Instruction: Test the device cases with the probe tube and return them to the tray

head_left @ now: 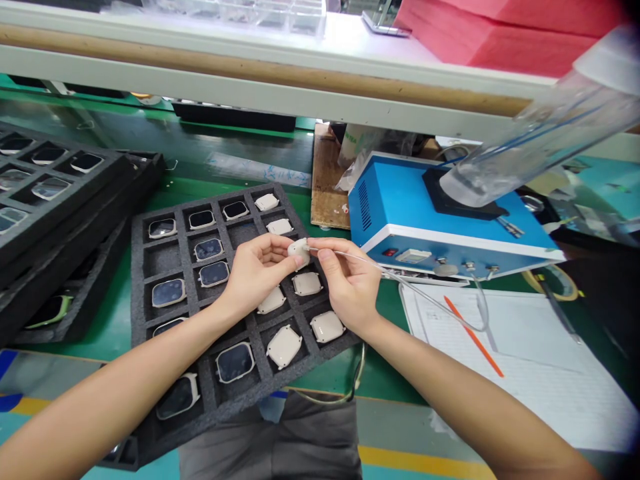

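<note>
Over the front half of the bench, the left hand (265,267) pinches a small cream watch case (299,253) between thumb and fingers, above the far right part of a black foam tray (210,397), while the right hand (350,283) closes its thumb and fingertips round the thin clear tube (345,255) that meets the case's edge. Watch cases lie in the tray's compartments, screens up toward its left edge and cream backs up toward its right edge; right of it, an orange pen (473,335) lies on papers (540,353), with a blue machine (430,213) behind them.
</note>
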`<state>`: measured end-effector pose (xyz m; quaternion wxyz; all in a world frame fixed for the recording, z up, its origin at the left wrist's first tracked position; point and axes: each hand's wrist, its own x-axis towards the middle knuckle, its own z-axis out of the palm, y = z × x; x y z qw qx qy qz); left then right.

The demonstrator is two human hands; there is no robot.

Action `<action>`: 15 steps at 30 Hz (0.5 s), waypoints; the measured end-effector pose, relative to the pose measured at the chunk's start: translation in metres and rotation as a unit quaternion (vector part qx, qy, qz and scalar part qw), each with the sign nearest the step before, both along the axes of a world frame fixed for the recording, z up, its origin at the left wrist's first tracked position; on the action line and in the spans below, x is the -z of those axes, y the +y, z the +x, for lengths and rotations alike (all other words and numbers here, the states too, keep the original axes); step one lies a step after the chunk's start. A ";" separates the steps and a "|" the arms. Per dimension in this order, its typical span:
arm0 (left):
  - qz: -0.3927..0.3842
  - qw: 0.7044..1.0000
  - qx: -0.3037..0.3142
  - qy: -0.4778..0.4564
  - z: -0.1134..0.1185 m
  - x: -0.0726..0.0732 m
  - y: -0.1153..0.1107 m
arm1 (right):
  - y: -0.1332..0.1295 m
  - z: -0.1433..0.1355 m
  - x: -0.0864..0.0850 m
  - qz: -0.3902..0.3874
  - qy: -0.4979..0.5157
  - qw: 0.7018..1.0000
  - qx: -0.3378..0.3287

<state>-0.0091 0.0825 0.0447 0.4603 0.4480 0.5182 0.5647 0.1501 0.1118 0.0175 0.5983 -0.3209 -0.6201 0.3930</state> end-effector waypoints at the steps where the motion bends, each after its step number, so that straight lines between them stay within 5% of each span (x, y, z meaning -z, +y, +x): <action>1: 0.000 1.000 0.000 0.000 0.000 0.000 0.000 | 0.000 0.000 0.000 -0.001 -0.001 1.000 0.001; 15: 0.002 1.000 0.002 0.007 -0.001 0.000 0.000 | 0.002 -0.001 0.002 -0.004 0.022 1.000 -0.012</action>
